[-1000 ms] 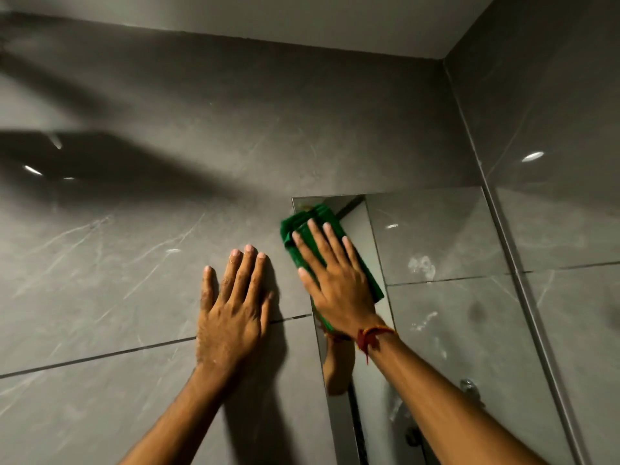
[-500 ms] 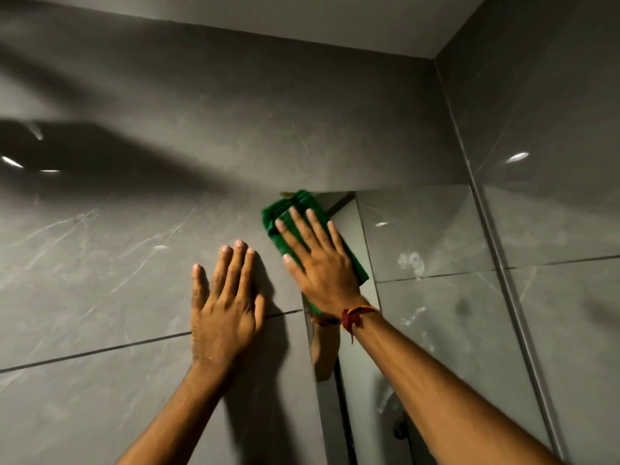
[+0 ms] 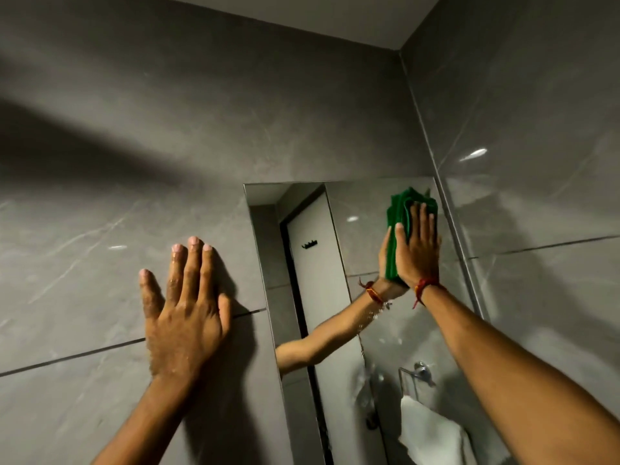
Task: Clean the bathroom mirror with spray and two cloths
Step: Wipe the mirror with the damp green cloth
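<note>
- Two hands in my view, both pressed flat against surfaces.
- My right hand [image 3: 417, 250], at 2 o'clock, has its fingers extended, pinning the folded green cloth [image 3: 399, 209] against the mirror [image 3: 352, 250] near its top right corner.
- My left hand [image 3: 183, 310], at 9 o'clock, is spread and holds nothing, palm on the grey wall tile [image 3: 84, 263] just beside the mirror's left edge.
- I see a white towel [image 3: 426, 434] reflected at 5 o'clock.

Both hands, left [image 3: 183, 317] and right [image 3: 417, 250], press flat, fingers extended.
</note>
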The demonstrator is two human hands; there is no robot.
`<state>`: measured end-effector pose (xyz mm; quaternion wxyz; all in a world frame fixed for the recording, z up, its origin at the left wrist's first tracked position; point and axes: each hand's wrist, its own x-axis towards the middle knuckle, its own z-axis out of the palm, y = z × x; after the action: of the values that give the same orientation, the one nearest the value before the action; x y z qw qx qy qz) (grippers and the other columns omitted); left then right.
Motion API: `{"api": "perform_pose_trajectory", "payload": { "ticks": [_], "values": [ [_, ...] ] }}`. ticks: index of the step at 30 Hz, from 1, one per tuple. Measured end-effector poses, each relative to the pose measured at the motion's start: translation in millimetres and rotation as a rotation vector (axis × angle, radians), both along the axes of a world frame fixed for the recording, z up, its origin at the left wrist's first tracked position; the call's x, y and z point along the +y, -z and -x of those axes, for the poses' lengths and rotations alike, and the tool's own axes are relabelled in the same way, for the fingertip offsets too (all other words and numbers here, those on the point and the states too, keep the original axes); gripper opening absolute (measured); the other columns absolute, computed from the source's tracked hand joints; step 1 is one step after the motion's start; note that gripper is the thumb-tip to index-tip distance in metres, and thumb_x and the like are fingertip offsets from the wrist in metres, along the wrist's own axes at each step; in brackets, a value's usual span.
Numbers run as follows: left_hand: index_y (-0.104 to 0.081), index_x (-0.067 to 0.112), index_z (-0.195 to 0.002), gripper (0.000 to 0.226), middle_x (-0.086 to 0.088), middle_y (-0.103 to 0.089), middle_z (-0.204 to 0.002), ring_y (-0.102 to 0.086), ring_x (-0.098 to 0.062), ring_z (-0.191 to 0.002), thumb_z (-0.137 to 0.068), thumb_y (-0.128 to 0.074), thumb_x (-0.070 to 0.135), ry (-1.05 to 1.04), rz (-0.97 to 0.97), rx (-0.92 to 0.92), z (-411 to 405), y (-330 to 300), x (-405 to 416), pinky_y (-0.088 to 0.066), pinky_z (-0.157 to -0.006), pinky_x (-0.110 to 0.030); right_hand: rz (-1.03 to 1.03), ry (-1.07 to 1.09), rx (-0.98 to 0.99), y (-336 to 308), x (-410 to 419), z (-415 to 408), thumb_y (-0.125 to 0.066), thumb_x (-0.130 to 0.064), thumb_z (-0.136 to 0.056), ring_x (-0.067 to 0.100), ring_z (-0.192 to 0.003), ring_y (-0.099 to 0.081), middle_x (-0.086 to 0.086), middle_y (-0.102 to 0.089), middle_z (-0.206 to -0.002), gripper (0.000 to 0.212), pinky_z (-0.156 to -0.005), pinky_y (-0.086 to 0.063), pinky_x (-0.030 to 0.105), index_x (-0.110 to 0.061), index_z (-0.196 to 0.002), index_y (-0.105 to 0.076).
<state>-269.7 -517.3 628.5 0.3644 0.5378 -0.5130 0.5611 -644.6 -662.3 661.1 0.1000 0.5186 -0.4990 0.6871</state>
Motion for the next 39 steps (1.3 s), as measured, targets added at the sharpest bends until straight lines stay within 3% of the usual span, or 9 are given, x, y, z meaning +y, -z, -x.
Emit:
{"api": "perform_pose_trajectory", "payload": {
  "ticks": [5, 12, 18, 20, 26, 30, 33, 37, 39],
  "values": [
    [-0.012, 0.012, -0.165, 0.077, -0.010, -0.003, -0.174, -0.002, -0.028, -0.162, -0.099, -0.025, 0.049, 0.004, -0.015, 0.019, 2, 0, 1, 0.000, -0.129, -0.061, -0.010, 0.075, 0.008, 30, 11, -42, -0.019, -0.047, -0.106, 0.020, -0.161, -0.001, -0.001, 0.000, -0.173, 0.062, -0.130, -0.004, 0.053, -0.027, -0.163, -0.006],
    [-0.013, 0.013, -0.165, 0.074, -0.008, -0.005, -0.175, -0.004, -0.027, -0.162, -0.100, -0.024, 0.046, 0.046, 0.016, 0.021, 2, 2, 1, 0.002, -0.129, -0.059, 0.314, 0.071, 0.638, 66, 65, -180, -0.016, -0.050, -0.106, 0.023, -0.161, -0.002, -0.001, -0.002, -0.173, 0.061, -0.129, -0.005, 0.053, -0.031, -0.164, -0.008],
    [-0.008, 0.017, -0.166, 0.071, -0.005, -0.002, -0.175, 0.000, -0.024, -0.163, -0.102, -0.022, 0.046, 0.092, 0.017, 0.033, -1, 4, -1, 0.002, -0.129, -0.058, 0.328, 0.074, 0.808, 138, 55, -156, -0.022, -0.052, -0.104, 0.021, -0.161, -0.005, -0.005, -0.005, -0.173, 0.064, -0.129, -0.005, 0.053, -0.034, -0.163, -0.009],
    [-0.006, 0.018, -0.166, 0.071, -0.004, 0.000, -0.175, 0.003, -0.023, -0.163, -0.103, -0.018, 0.047, 0.089, 0.016, 0.041, 1, 4, -2, 0.000, -0.129, -0.059, 0.276, 0.075, 0.739, 130, 43, -125, -0.019, -0.052, -0.104, 0.020, -0.161, -0.005, -0.005, -0.005, -0.173, 0.064, -0.128, -0.007, 0.055, -0.031, -0.164, -0.010],
    [-0.004, 0.016, -0.166, 0.077, -0.005, -0.001, -0.175, 0.002, -0.024, -0.163, -0.103, -0.016, 0.060, 0.094, 0.002, 0.055, 3, 5, -1, -0.002, -0.129, -0.060, -0.008, 0.041, 0.146, 117, 14, -37, -0.017, -0.050, -0.103, 0.019, -0.161, -0.003, 0.000, -0.006, -0.173, 0.065, -0.129, -0.006, 0.055, -0.025, -0.163, -0.011],
    [0.000, 0.016, -0.166, 0.086, -0.006, 0.002, -0.175, 0.002, -0.027, -0.162, -0.100, -0.016, 0.069, 0.069, -0.008, 0.037, 2, 4, -4, -0.001, -0.127, -0.061, -0.092, 0.049, -0.047, 137, 16, -43, -0.020, -0.047, -0.104, 0.019, -0.161, 0.001, 0.000, -0.002, -0.173, 0.065, -0.128, -0.005, 0.055, -0.024, -0.164, -0.008],
    [-0.001, 0.015, -0.166, 0.089, -0.006, 0.002, -0.175, 0.001, -0.028, -0.162, -0.099, -0.016, 0.072, 0.061, -0.005, 0.031, 2, 3, -7, -0.003, -0.127, -0.063, -0.103, 0.090, 0.010, 155, 36, -84, -0.021, -0.045, -0.105, 0.023, -0.161, -0.001, 0.002, -0.004, -0.173, 0.064, -0.128, -0.008, 0.056, -0.022, -0.163, -0.011],
    [-0.001, 0.015, -0.165, 0.089, -0.007, 0.000, -0.175, -0.001, -0.029, -0.162, -0.099, -0.013, 0.073, 0.065, 0.001, 0.030, 2, 3, -8, -0.002, -0.126, -0.062, 0.059, 0.120, 0.358, 192, 69, -160, -0.024, -0.044, -0.106, 0.029, -0.160, -0.012, 0.008, -0.016, -0.171, 0.061, -0.128, -0.011, 0.056, -0.021, -0.162, -0.022],
    [-0.001, 0.015, -0.165, 0.087, -0.007, -0.001, -0.175, -0.002, -0.028, -0.162, -0.100, -0.014, 0.071, 0.070, -0.004, 0.039, 2, 2, -7, -0.005, -0.127, -0.062, 0.118, 0.111, 0.552, 219, 80, -188, -0.026, -0.048, -0.105, 0.029, -0.160, -0.009, 0.005, -0.013, -0.172, 0.062, -0.128, -0.008, 0.055, -0.026, -0.163, -0.018]
  ]
}}
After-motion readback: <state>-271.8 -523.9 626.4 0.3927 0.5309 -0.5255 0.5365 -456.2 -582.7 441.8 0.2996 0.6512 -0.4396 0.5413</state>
